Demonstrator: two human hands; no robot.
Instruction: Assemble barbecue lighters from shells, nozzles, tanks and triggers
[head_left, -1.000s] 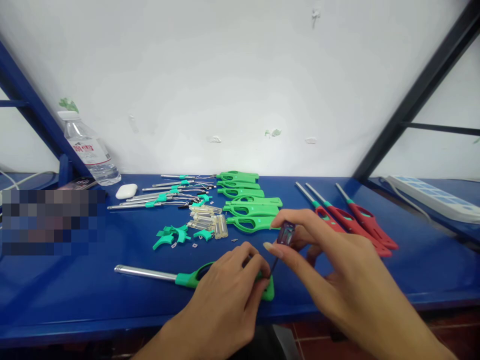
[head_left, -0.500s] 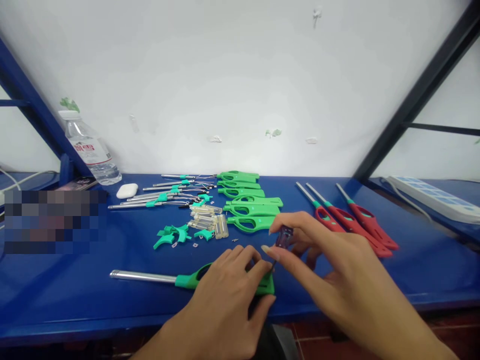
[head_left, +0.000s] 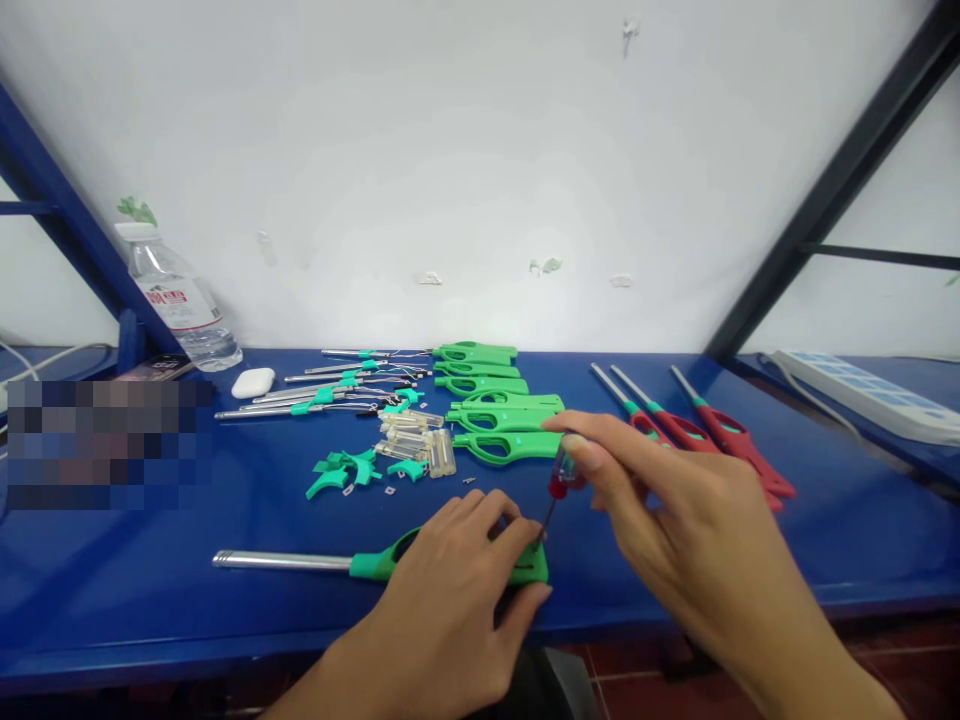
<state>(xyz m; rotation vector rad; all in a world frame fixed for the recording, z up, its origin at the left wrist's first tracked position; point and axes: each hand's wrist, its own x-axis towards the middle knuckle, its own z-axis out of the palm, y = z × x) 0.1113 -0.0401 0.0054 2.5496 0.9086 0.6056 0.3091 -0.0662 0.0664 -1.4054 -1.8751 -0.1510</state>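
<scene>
A green long-neck gas lighter lies flat near the table's front edge, its silver tube pointing left. My left hand is wrapped over its handle and presses it down, hiding much of the body. Between the fingers of my right hand is a small screwdriver with a red and clear handle. It tilts, and its tip meets the handle's right end beside my left fingers. Beyond the hands lie green handle shells, clear fuel tanks and teal triggers.
Silver tubes with wires lie at the back left, near a white case and a water bottle. Several red lighters rest at the right, with a power strip beyond the dark post. A white wall closes off the back.
My right hand has shifted its grip around the screwdriver's handle, and more of the red collar and shaft shows. My left hand and the lighter have hardly moved.
</scene>
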